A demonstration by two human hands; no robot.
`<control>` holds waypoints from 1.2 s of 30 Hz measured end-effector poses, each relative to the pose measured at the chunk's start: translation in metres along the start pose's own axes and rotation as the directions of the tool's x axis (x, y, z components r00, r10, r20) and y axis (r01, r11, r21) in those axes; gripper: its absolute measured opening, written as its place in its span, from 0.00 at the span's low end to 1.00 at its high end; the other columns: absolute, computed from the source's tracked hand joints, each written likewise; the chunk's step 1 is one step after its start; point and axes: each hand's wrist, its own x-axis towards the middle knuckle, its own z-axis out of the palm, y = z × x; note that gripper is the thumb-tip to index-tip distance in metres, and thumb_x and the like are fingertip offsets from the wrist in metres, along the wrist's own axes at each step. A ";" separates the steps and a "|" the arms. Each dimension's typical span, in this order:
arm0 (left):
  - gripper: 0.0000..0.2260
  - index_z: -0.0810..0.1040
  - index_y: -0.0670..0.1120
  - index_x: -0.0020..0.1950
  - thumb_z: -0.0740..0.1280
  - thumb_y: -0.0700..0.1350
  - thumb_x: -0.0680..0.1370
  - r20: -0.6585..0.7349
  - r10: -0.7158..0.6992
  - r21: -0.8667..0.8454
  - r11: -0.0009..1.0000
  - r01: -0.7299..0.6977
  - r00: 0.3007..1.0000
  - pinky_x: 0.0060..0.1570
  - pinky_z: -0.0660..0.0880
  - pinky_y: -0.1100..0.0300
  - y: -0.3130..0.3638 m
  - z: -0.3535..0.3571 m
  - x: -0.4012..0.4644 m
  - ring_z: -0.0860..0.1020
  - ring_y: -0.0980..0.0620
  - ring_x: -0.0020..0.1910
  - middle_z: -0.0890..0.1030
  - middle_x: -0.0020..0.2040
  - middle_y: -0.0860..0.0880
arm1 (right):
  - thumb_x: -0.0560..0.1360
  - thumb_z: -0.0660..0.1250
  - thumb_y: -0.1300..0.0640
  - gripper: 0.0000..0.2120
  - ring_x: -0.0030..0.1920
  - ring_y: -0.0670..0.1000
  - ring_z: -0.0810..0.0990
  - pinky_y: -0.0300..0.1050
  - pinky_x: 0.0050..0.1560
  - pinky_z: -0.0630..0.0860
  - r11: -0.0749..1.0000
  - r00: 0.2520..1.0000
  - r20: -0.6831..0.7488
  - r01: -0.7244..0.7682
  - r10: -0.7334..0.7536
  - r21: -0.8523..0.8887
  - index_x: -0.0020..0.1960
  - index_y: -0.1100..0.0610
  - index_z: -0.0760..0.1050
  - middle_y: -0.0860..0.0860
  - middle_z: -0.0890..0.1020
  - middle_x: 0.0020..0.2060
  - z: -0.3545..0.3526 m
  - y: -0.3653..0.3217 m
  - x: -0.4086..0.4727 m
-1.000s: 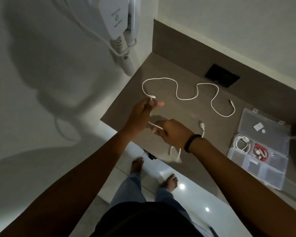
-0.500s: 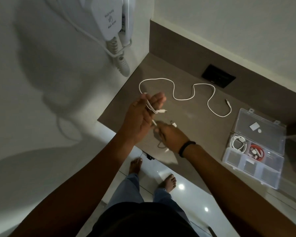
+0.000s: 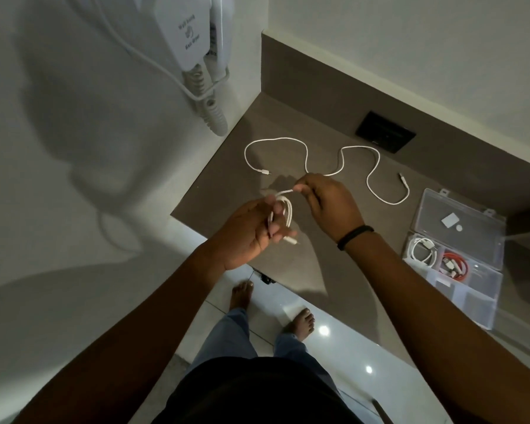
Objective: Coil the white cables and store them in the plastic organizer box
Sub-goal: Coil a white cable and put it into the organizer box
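A white cable (image 3: pixel 283 214) is gathered into a few loose loops inside the left hand (image 3: pixel 248 232), which holds the bundle above the near edge of a brown bench (image 3: pixel 291 258). The left grip is closed around the loops, fingers curled over them, and one plug end pokes out below the fingertips. The right hand (image 3: pixel 329 201), just beyond and to the right of that grip, pinches the free end of the same cable between thumb and fingers, with a short stretch of cable bridging the two hands. A black band (image 3: pixel 354 237) circles the right wrist.

Farther from the grip, a second white cable (image 3: pixel 341 166) lies uncoiled on the bench in a wavy line, one plug near the right hand's knuckles and the other plug off to the right. Well to the right of both hands sits a clear plastic organizer box (image 3: pixel 459 289) with its lid (image 3: pixel 468 237) folded open and lying flat. One compartment holds a coiled white cable (image 3: pixel 423 250); the compartment beside it holds a coiled red cable (image 3: pixel 455 267). Two small white pieces rest on the open lid. A black wall socket (image 3: pixel 384 136) sits on the panel behind the bench. A white wall-mounted hair dryer (image 3: pixel 193 44) hangs up and to the left of the hands. Below, bare feet stand on a glossy tiled floor (image 3: pixel 325 341).
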 end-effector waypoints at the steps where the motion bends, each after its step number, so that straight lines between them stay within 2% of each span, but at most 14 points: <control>1: 0.14 0.82 0.46 0.45 0.60 0.47 0.85 0.012 0.043 -0.132 0.990 -0.042 0.999 0.47 0.84 0.60 0.002 0.003 0.002 0.83 0.50 0.35 0.81 0.34 0.46 | 0.82 0.58 0.52 0.13 0.45 0.58 0.81 0.53 0.44 0.76 1.000 0.999 0.030 -0.022 0.022 0.000 0.50 0.57 0.78 0.55 0.84 0.45 0.008 0.001 -0.007; 4: 0.12 0.79 0.42 0.50 0.58 0.44 0.86 -0.099 0.191 -0.231 0.950 -0.209 0.977 0.49 0.84 0.61 0.005 0.008 0.010 0.86 0.46 0.54 0.88 0.48 0.42 | 0.79 0.58 0.57 0.10 0.39 0.55 0.79 0.43 0.37 0.68 0.999 0.986 0.167 -0.021 0.027 -0.038 0.55 0.57 0.76 0.58 0.83 0.45 0.040 -0.005 -0.037; 7: 0.13 0.77 0.46 0.49 0.55 0.45 0.88 -0.356 0.389 0.337 0.902 -0.272 0.849 0.62 0.79 0.55 -0.002 0.002 0.018 0.84 0.47 0.60 0.88 0.52 0.47 | 0.83 0.57 0.57 0.10 0.40 0.52 0.77 0.39 0.37 0.69 1.000 0.969 0.248 0.013 -0.007 -0.023 0.61 0.55 0.73 0.56 0.81 0.48 0.059 -0.026 -0.054; 10: 0.13 0.80 0.46 0.51 0.57 0.44 0.87 -0.303 0.578 0.820 0.563 -0.102 0.758 0.57 0.77 0.65 -0.004 -0.010 0.018 0.84 0.60 0.52 0.87 0.50 0.51 | 0.84 0.56 0.53 0.12 0.46 0.53 0.80 0.42 0.43 0.73 0.997 0.967 0.240 0.079 -0.082 0.022 0.59 0.54 0.75 0.53 0.81 0.51 0.052 -0.040 -0.049; 13: 0.18 0.80 0.51 0.41 0.57 0.44 0.87 -0.199 0.446 0.929 0.370 0.022 0.873 0.44 0.75 0.64 -0.004 -0.019 0.014 0.81 0.62 0.37 0.85 0.41 0.42 | 0.81 0.62 0.55 0.07 0.46 0.53 0.79 0.45 0.46 0.76 0.988 0.971 0.184 0.152 -0.150 0.004 0.56 0.53 0.77 0.53 0.80 0.51 0.023 -0.041 -0.037; 15: 0.23 0.82 0.50 0.41 0.52 0.50 0.88 -0.182 0.146 0.821 0.567 0.069 0.972 0.45 0.80 0.49 -0.005 -0.014 0.010 0.79 0.51 0.31 0.83 0.39 0.37 | 0.78 0.67 0.54 0.04 0.43 0.51 0.78 0.46 0.42 0.75 0.989 0.982 0.120 0.148 -0.148 0.010 0.52 0.51 0.79 0.51 0.78 0.45 0.001 -0.033 -0.028; 17: 0.23 0.84 0.50 0.48 0.52 0.58 0.86 -0.012 -0.138 0.437 0.890 0.129 0.990 0.44 0.82 0.50 -0.010 -0.005 0.004 0.75 0.53 0.27 0.81 0.34 0.43 | 0.76 0.70 0.56 0.02 0.43 0.49 0.78 0.43 0.43 0.74 0.988 0.995 0.011 0.101 -0.103 0.117 0.49 0.52 0.80 0.50 0.78 0.43 -0.013 -0.020 -0.025; 18: 0.20 0.83 0.50 0.48 0.56 0.60 0.84 0.078 -0.192 0.238 0.957 0.169 0.978 0.44 0.82 0.53 -0.011 -0.001 0.003 0.73 0.55 0.27 0.78 0.31 0.48 | 0.76 0.71 0.58 0.02 0.43 0.49 0.79 0.42 0.44 0.74 0.977 0.998 -0.042 0.053 -0.045 0.207 0.48 0.54 0.81 0.50 0.80 0.43 -0.015 -0.014 -0.028; 22: 0.10 0.76 0.47 0.44 0.65 0.51 0.82 0.177 -0.090 -0.059 0.993 0.101 0.980 0.47 0.78 0.56 -0.025 0.014 0.007 0.73 0.56 0.31 0.74 0.31 0.54 | 0.78 0.66 0.70 0.07 0.45 0.52 0.84 0.44 0.48 0.79 0.726 0.972 0.049 -0.204 0.229 0.657 0.53 0.65 0.80 0.57 0.85 0.46 0.003 -0.004 -0.057; 26: 0.14 0.77 0.47 0.41 0.58 0.48 0.84 -0.006 -0.100 -0.148 0.984 0.099 0.995 0.47 0.80 0.56 -0.048 0.027 0.014 0.78 0.53 0.36 0.76 0.34 0.51 | 0.79 0.65 0.68 0.09 0.46 0.53 0.85 0.46 0.48 0.81 0.368 0.881 0.184 -0.361 0.435 0.857 0.56 0.63 0.81 0.59 0.86 0.47 0.020 -0.002 -0.092; 28: 0.16 0.79 0.46 0.42 0.57 0.46 0.86 -0.042 -0.099 -0.114 0.989 0.093 0.994 0.50 0.82 0.56 -0.058 0.030 0.017 0.81 0.52 0.39 0.79 0.36 0.49 | 0.81 0.63 0.60 0.10 0.48 0.54 0.85 0.47 0.48 0.81 0.154 0.815 0.277 -0.403 0.509 0.902 0.57 0.61 0.82 0.58 0.86 0.49 0.019 0.001 -0.107; 31: 0.15 0.77 0.39 0.49 0.57 0.46 0.87 -0.124 -0.070 0.157 0.984 0.089 0.990 0.53 0.81 0.55 -0.072 0.034 0.023 0.83 0.50 0.43 0.82 0.41 0.46 | 0.82 0.61 0.52 0.16 0.59 0.56 0.82 0.50 0.56 0.81 -0.084 0.766 0.419 -0.436 0.488 0.896 0.63 0.60 0.79 0.59 0.84 0.58 0.012 0.009 -0.130; 33: 0.17 0.77 0.35 0.52 0.58 0.47 0.87 -0.202 -0.038 0.439 0.890 0.125 0.979 0.55 0.78 0.53 -0.083 0.041 0.027 0.82 0.48 0.47 0.83 0.45 0.42 | 0.80 0.65 0.58 0.15 0.62 0.57 0.81 0.52 0.62 0.78 -0.076 0.770 0.431 -0.451 0.471 0.889 0.66 0.60 0.76 0.59 0.82 0.60 0.009 0.012 -0.143; 36: 0.14 0.81 0.43 0.55 0.59 0.47 0.87 -0.218 0.115 0.795 0.597 0.108 0.969 0.52 0.79 0.59 -0.100 0.052 0.029 0.84 0.53 0.49 0.86 0.50 0.45 | 0.78 0.66 0.67 0.14 0.59 0.60 0.82 0.52 0.60 0.80 -0.013 0.734 0.362 -0.434 0.576 0.901 0.64 0.64 0.75 0.61 0.83 0.57 0.007 0.017 -0.156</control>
